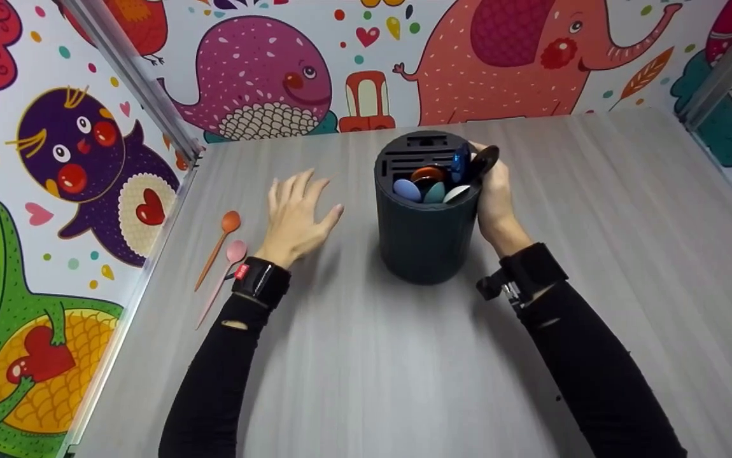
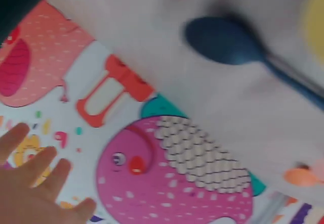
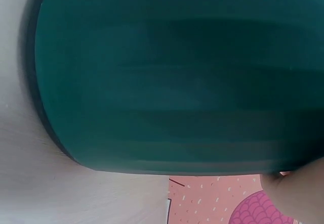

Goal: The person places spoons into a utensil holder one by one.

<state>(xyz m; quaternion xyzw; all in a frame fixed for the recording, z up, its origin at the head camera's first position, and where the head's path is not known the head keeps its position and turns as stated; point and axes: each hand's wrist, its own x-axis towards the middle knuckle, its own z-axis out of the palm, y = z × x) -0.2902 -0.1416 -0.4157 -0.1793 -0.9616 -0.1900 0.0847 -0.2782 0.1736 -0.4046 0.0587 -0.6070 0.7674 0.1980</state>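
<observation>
A dark green cylindrical holder (image 1: 426, 235) stands upright, with several spoon heads of different colours above its slotted top. My right hand (image 1: 494, 203) grips its right side near the rim; some fingers are hidden behind it. The holder (image 3: 167, 82) fills most of the right wrist view, part of my hand (image 3: 298, 193) at its lower right. To the left, my left hand (image 1: 296, 219) is raised, fingers spread, holding nothing. In the left wrist view a blue spoon (image 2: 223, 39) lies on the table, away from my fingers (image 2: 48, 176); the head view does not show it.
An orange spoon (image 1: 230, 221) and a pink spoon (image 1: 236, 250) lie on the grey table (image 1: 366, 381) left of my left hand. Part of a yellow thing (image 2: 316, 24) shows at the left wrist view's edge. Printed panels (image 1: 366, 57) stand behind and left.
</observation>
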